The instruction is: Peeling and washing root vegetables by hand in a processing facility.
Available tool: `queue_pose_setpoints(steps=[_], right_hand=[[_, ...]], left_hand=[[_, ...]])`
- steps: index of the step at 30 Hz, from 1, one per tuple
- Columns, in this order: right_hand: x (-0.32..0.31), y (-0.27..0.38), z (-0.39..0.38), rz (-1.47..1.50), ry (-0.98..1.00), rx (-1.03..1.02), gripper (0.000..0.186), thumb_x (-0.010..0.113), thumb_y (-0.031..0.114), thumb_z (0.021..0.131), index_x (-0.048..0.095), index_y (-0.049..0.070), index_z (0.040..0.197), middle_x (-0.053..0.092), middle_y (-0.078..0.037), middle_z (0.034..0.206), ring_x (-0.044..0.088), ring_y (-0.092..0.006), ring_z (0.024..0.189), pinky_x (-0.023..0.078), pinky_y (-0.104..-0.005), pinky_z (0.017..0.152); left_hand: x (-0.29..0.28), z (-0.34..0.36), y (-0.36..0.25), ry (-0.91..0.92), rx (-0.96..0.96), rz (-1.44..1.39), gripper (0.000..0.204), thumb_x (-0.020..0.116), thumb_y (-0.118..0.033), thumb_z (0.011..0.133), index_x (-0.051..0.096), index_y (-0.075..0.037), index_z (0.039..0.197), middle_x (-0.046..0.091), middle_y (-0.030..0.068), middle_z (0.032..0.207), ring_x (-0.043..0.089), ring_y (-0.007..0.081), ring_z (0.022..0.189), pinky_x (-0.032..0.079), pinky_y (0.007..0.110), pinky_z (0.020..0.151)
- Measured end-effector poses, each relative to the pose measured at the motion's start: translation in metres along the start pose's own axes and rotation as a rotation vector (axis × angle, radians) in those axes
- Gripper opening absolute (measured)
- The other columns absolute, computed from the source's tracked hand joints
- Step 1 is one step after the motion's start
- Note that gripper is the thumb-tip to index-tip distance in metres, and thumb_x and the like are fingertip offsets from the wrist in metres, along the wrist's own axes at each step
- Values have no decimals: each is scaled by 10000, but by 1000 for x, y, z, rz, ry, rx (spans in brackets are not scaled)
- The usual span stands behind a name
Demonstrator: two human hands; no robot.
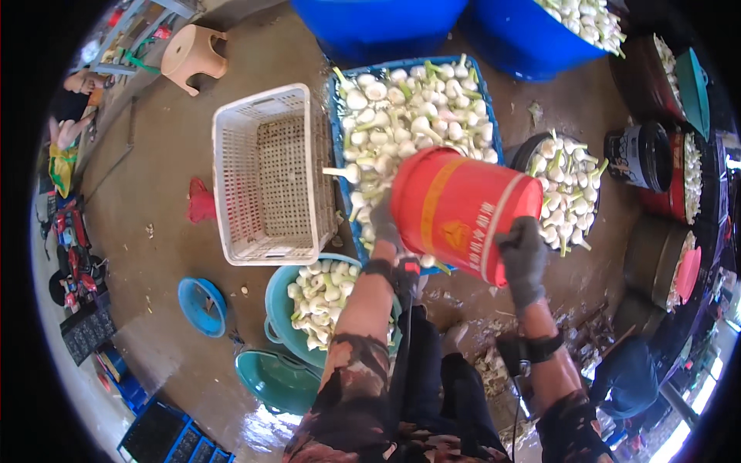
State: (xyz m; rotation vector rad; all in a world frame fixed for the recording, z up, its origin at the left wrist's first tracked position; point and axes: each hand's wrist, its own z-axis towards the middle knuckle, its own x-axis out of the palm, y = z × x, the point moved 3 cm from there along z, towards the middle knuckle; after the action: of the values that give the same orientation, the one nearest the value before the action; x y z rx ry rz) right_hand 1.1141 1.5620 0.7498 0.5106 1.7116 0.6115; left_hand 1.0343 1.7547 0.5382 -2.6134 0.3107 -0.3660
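Note:
A red bucket (451,208) with a yellow band is tipped on its side over a blue crate (498,127) full of white garlic bulbs (409,104) with short green stems. My left hand (384,224), in a dark glove, grips the bucket near its wider rim end, its fingers partly hidden. At the narrower end my right hand (522,258), also gloved, is closed on the bucket's edge. The bucket's mouth faces away, so its inside cannot be seen. Just right of the bucket stands a dark round container heaped with more garlic (567,189).
Left of the crate stands a bare white plastic basket (266,170). Nearer me are a teal tub (278,297) of garlic, a green basin (278,382) and a small blue basin (202,307). Large blue tubs (378,27) stand behind. Several dark buckets (639,158) line the right; a person (629,378) is there too.

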Motion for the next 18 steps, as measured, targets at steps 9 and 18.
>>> queue_pose_setpoints(steps=[9,18], right_hand=[[-112,73,-9,172,15,-24,236,593,-27,604,441,32,774,395,-28,550,384,-84,510,361,-216,485],[-32,-7,49,130,21,-13,210,555,29,650,420,57,809,466,-91,620,486,-207,543,403,-303,498]], left_hand=[[54,-107,-48,268,349,87,316,409,-298,838,563,-22,822,565,41,745,482,91,622,422,235,586],[76,-1,-49,35,386,292,378,453,-343,799,552,16,865,569,88,799,524,182,665,441,289,603]])
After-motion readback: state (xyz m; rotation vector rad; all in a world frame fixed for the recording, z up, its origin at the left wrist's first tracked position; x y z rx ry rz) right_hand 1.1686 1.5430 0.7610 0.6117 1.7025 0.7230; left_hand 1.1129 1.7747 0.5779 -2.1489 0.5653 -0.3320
